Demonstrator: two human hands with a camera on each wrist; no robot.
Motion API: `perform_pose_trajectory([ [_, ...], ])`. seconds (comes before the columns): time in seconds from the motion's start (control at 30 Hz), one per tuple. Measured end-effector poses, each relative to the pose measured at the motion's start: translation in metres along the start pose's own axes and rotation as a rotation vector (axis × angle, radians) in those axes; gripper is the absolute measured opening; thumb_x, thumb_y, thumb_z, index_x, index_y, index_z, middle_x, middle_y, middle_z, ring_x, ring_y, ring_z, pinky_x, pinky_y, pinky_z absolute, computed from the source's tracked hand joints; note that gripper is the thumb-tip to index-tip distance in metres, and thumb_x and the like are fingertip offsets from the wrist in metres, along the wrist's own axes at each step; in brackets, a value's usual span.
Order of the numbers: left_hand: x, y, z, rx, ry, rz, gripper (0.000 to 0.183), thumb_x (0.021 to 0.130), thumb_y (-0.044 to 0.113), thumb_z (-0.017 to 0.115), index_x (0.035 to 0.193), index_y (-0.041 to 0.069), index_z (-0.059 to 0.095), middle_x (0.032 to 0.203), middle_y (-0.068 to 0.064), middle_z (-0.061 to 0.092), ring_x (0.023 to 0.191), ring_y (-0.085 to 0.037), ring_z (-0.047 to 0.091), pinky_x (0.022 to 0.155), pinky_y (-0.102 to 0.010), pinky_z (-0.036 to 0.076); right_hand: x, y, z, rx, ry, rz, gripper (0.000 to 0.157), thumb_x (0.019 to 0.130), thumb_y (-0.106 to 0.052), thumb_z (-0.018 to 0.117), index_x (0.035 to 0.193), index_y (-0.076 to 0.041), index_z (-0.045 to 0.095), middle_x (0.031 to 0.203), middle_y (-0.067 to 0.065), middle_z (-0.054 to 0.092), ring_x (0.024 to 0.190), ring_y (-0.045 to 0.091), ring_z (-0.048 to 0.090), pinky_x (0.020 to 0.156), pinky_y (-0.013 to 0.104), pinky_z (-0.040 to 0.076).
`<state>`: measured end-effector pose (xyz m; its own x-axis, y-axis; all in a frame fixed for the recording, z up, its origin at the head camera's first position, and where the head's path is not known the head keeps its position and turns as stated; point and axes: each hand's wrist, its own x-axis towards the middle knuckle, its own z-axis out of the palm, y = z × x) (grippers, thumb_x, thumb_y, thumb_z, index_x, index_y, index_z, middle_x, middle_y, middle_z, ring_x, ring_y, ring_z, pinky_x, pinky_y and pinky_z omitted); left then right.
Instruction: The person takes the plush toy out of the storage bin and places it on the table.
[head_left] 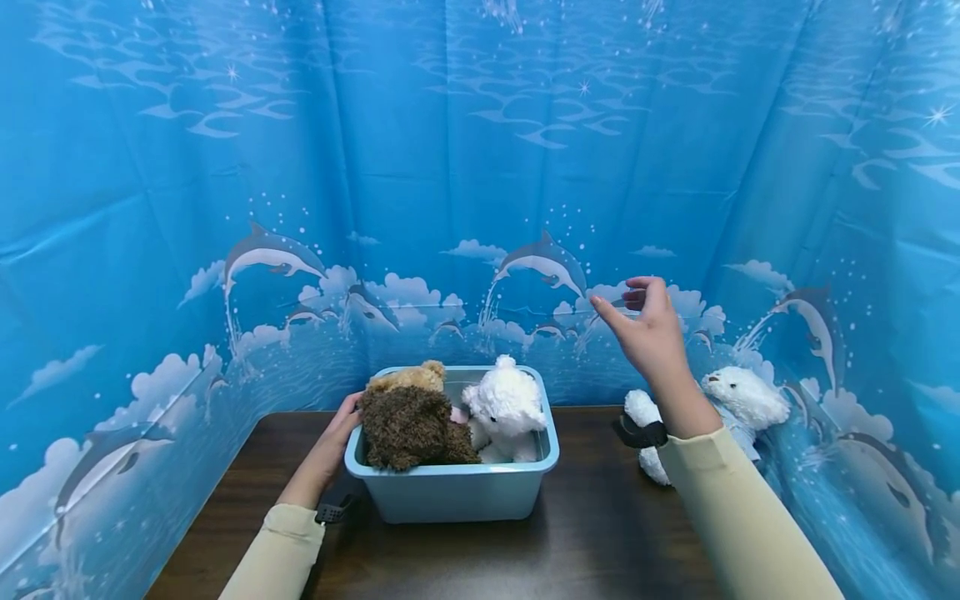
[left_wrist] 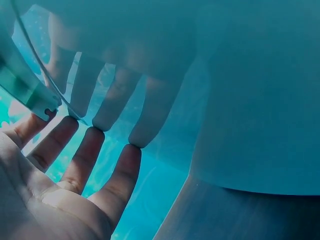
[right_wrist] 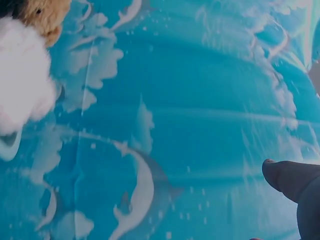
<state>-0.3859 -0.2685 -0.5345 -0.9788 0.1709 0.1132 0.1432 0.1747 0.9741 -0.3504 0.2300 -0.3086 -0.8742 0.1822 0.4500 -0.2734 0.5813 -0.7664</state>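
Note:
A light blue plastic tub (head_left: 457, 498) stands on the table with plush toys inside: a curly dark brown one (head_left: 408, 427), a tan one (head_left: 412, 378) behind it, and a white one (head_left: 508, 402) at the right. My left hand (head_left: 336, 440) is at the tub's left side; in the left wrist view its straight fingertips touch the glossy wall (left_wrist: 260, 100), which mirrors them. Raised above the table, right of the tub, my right hand (head_left: 651, 332) holds nothing, its thumb out and fingers loosely bent. Only the thumb (right_wrist: 290, 175) shows clearly in the right wrist view.
Another white plush bear (head_left: 742, 396) in pale blue clothing lies at the table's right, partly hidden behind my right forearm. The dark wooden table (head_left: 600, 533) meets a blue curtain (head_left: 390, 183) printed with dolphins, which surrounds it at the back and sides.

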Motion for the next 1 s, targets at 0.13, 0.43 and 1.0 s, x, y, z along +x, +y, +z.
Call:
perform_pose_trajectory([
  [0.13, 0.002, 0.001, -0.001, 0.005, -0.004, 0.012, 0.064, 0.117, 0.051, 0.038, 0.168, 0.014, 0.025, 0.177, -0.018, 0.019, 0.165, -0.041, 0.011, 0.127, -0.077, 0.014, 0.013, -0.021, 0.022, -0.013, -0.059, -0.043, 0.085, 0.100, -0.060, 0.073, 0.159, -0.009, 0.039, 0.154, 0.022, 0.051, 0.143, 0.043, 0.051, 0.111, 0.064, 0.052],
  [0.43, 0.004, -0.004, 0.000, 0.000, 0.012, -0.005, 0.065, 0.115, 0.054, 0.040, 0.166, 0.016, 0.027, 0.177, -0.017, 0.020, 0.165, -0.041, 0.013, 0.127, -0.077, 0.016, 0.014, -0.046, 0.072, -0.092, -0.219, -0.088, 0.083, 0.100, -0.058, 0.075, 0.158, -0.010, 0.041, 0.151, 0.019, 0.052, 0.139, 0.039, 0.055, 0.106, 0.061, 0.054],
  [1.0, 0.003, -0.002, 0.001, -0.026, 0.001, 0.036, 0.061, 0.118, 0.045, 0.038, 0.166, 0.010, 0.027, 0.174, -0.020, 0.023, 0.163, -0.040, 0.015, 0.127, -0.073, 0.018, -0.005, -0.017, 0.129, -0.267, -0.634, 0.012, 0.092, 0.095, -0.057, 0.081, 0.165, -0.016, 0.040, 0.175, 0.025, 0.030, 0.154, 0.046, 0.045, 0.115, 0.066, 0.046],
])
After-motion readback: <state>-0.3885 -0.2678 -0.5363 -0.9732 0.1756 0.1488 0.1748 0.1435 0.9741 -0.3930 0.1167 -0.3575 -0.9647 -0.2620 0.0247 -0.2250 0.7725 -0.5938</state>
